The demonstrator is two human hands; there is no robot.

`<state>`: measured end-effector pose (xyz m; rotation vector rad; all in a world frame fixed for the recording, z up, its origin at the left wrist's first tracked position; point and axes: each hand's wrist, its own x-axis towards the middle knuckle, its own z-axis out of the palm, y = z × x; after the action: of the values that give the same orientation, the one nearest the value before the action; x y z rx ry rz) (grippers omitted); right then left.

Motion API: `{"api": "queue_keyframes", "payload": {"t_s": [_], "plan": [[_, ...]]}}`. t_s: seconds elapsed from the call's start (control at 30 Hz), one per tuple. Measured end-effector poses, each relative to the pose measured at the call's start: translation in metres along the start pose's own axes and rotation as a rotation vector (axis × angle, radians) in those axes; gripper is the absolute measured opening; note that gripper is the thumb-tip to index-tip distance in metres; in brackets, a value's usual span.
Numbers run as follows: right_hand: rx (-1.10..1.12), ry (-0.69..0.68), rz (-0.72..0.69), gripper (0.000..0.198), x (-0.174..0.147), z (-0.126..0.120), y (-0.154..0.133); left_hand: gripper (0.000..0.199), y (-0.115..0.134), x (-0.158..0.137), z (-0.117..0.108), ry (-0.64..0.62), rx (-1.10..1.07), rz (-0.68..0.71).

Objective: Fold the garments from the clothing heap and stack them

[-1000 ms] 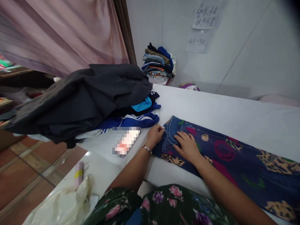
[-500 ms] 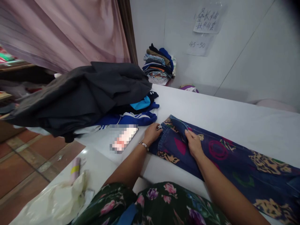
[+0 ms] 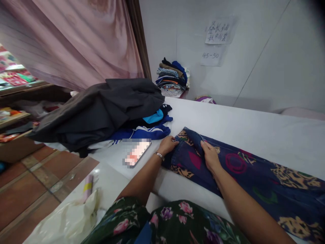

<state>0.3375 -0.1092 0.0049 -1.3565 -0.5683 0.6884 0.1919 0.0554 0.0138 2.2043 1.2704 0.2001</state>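
Note:
A pair of dark blue patterned jeans [image 3: 243,173] lies lengthwise on the white table, reaching past the right edge of view. Tan, magenta and green prints cover the denim. At the near-left end, my left hand [image 3: 168,145] is closed on the edge of the jeans, a bracelet on its wrist. My right hand [image 3: 210,154] pinches a fold of the cloth a little further right, thumb on top. Between the two hands one corner of the denim is lifted and turned over. The fingertips of my left hand are partly hidden.
A dark grey garment [image 3: 101,112] covers a heap with blue clothing [image 3: 152,132] on the left. A blurred phone [image 3: 138,154] lies before it. Folded clothes [image 3: 172,78] are stacked by the wall. A cream plastic bag [image 3: 68,220] and a pink roll [image 3: 87,188] lie at lower left.
The view has tilted up slightly and turned a little left. My left hand has closed more tightly on the end of the jeans. My right hand keeps its pinch in nearly the same spot.

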Motion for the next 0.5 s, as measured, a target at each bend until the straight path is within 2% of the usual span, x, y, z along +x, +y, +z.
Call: {"api": "queue_keyframes", "payload": {"t_s": [0.23,0.37,0.43,0.5], "plan": [[0.030,0.009,-0.022,0.047,0.0011,0.0003,-0.0046,0.041,-0.0060,0.0002,-0.0059,-0.038,-0.402,-0.046],[0.005,0.014,-0.035,0.047,0.0009,0.0000,-0.0051,0.044,-0.0080,-0.0033,-0.0076,-0.192,-0.644,-0.038],[-0.015,0.011,-0.032,0.048,0.0003,0.0000,-0.0056,0.046,-0.0075,-0.0036,-0.0066,-0.220,-0.635,-0.016],[-0.030,0.010,-0.025,0.048,-0.0005,0.0001,-0.0064,0.046,-0.0058,-0.0025,-0.0050,-0.184,-0.533,-0.006]]}}
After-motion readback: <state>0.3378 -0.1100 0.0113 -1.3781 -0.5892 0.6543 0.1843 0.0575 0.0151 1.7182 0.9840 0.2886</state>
